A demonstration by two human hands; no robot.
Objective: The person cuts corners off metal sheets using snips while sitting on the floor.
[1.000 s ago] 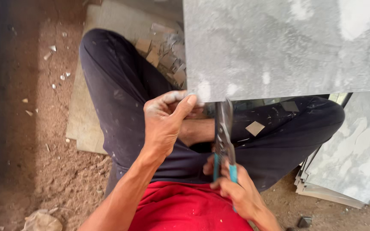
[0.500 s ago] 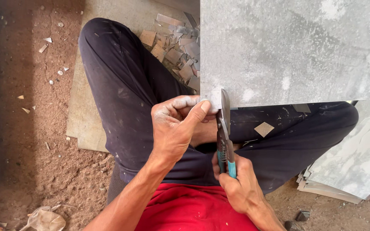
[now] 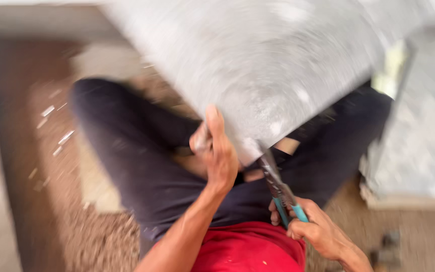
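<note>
Heavily blurred by motion; fine detail not readable. Large grey tile held over the lap, tilted, one corner pointing down toward the body, long axis not determinable with edges running out of view. Left hand clamped on the tile's lower left edge near that corner, fingers pressed together, thumb on top. Right hand closed around the teal handles of pliers. Long axis of pliers running from lower right up to upper left, nose pointing at the tile's lower corner and meeting its edge; bite on the tile not confirmable through the blur. Dark trousers beneath, legs folded; red shirt at bottom. Stack of grey tiles just right of the knee. Pale slab under the legs on brown dirt floor, light chips scattered at left.
</note>
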